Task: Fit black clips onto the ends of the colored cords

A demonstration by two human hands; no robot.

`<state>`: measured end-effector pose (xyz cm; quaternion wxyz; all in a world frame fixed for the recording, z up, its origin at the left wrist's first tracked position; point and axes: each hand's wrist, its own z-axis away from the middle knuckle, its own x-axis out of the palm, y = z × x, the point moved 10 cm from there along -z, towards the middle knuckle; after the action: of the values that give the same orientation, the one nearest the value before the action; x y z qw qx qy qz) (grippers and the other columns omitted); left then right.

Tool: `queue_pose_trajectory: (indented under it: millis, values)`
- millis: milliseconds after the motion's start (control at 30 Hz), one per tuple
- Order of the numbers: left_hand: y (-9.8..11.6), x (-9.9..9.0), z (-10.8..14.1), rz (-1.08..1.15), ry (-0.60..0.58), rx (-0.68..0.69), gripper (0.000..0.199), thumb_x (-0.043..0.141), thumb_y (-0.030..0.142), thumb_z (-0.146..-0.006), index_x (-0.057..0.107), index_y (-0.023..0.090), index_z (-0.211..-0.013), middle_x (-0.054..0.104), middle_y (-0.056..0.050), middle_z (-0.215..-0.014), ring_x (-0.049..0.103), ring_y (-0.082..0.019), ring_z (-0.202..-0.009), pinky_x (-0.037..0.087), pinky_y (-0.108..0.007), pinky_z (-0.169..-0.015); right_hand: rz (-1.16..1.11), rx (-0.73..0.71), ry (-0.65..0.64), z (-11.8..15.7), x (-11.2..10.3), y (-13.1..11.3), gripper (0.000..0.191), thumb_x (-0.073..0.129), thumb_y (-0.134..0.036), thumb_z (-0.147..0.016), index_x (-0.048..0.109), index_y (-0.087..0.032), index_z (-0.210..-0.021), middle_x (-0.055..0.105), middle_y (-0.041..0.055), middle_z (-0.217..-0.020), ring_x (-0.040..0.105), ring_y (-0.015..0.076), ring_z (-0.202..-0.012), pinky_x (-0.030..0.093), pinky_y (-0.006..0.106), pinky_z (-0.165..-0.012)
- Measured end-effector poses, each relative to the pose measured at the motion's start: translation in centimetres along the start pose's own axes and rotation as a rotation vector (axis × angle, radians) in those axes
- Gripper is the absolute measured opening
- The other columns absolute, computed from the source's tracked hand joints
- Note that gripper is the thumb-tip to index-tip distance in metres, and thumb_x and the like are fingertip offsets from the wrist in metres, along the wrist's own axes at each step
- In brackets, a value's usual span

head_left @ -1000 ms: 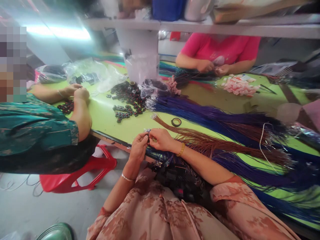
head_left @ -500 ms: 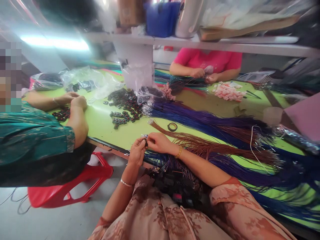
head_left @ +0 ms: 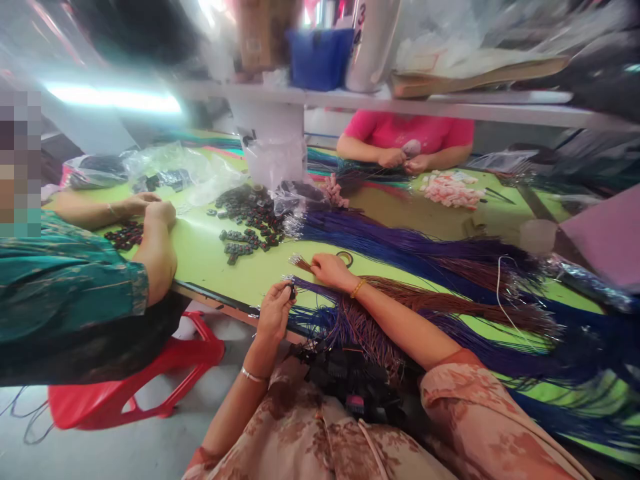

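My left hand (head_left: 276, 310) is closed, pinching a small black connector housing (head_left: 293, 291) between thumb and fingers at the table's front edge. My right hand (head_left: 333, 272) reaches farther in, its fingertips closed on the brown wires (head_left: 301, 265) just behind their silvery terminal ends. How many wires the fingers grip is hidden. Between and below both hands run purple-blue wires (head_left: 320, 288), their metal tips close to the left hand. In my lap lies a heap of black connector housings (head_left: 350, 373), with loose wires hanging over it.
A tape roll (head_left: 345, 257) lies just behind my right hand. Black connectors (head_left: 250, 220) are piled farther back, beside long blue wire bundles (head_left: 380, 233). A co-worker in a green sleeve (head_left: 100, 267) sits left by a red stool (head_left: 150, 380); another in pink (head_left: 407, 137) works opposite, near pink-white pieces (head_left: 453, 189).
My right hand has moved away from the left hand, up and right onto the brown wire ends. My left hand stays nearly in place, holding the black connector housing.
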<state>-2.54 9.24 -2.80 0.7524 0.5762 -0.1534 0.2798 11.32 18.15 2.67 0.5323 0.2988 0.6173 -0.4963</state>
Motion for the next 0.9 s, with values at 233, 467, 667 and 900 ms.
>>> queue_pose_trajectory:
  millis: [233, 467, 667, 900]
  values:
    - [0.1, 0.2, 0.1, 0.017, -0.012, 0.010, 0.029, 0.080, 0.027, -0.065, 0.066, 0.016, -0.088, 0.063, -0.001, -0.082, 0.057, -0.009, -0.073, 0.044, -0.021, -0.066, -0.019, 0.036, 0.106, 0.4, -1.9, -0.4, 0.022, 0.041, -0.026, -0.092, 0.060, -0.015, -0.098, 0.068, 0.0099, -0.093, 0.059, 0.0194, -0.079, 0.031, 0.028, -0.064]
    - [0.1, 0.0, 0.1, 0.025, -0.008, 0.011, 0.031, 0.080, 0.026, -0.064, 0.065, 0.016, -0.090, 0.062, -0.001, -0.082, 0.057, -0.009, -0.072, 0.043, -0.021, -0.066, -0.480, -0.160, 0.195, 0.7, -3.4, -4.4, 0.013, 0.048, -0.020, -0.084, 0.060, -0.016, -0.082, 0.064, 0.0012, -0.074, 0.051, 0.0112, -0.064, 0.033, 0.022, -0.061]
    - [0.0, -0.1, 0.1, 0.030, -0.016, 0.022, 0.030, 0.080, 0.026, -0.065, 0.066, 0.016, -0.090, 0.063, -0.002, -0.087, 0.057, -0.010, -0.075, 0.044, -0.021, -0.066, -0.770, -0.218, 0.167, 1.7, -2.5, -5.3, 0.011, 0.052, -0.023, -0.078, 0.060, -0.015, -0.074, 0.057, -0.0031, -0.064, 0.045, 0.0081, -0.057, 0.033, 0.020, -0.056]
    - [0.1, 0.1, 0.1, 0.017, -0.029, 0.047, 0.025, 0.075, 0.025, -0.070, 0.066, 0.017, -0.091, 0.064, -0.004, -0.091, 0.058, -0.011, -0.077, 0.045, -0.022, -0.068, -0.661, -0.087, 0.095, 3.2, -1.0, -4.1, 0.014, 0.058, -0.026, -0.072, 0.060, -0.014, -0.065, 0.051, -0.0045, -0.054, 0.040, 0.0074, -0.052, 0.027, 0.021, -0.052]
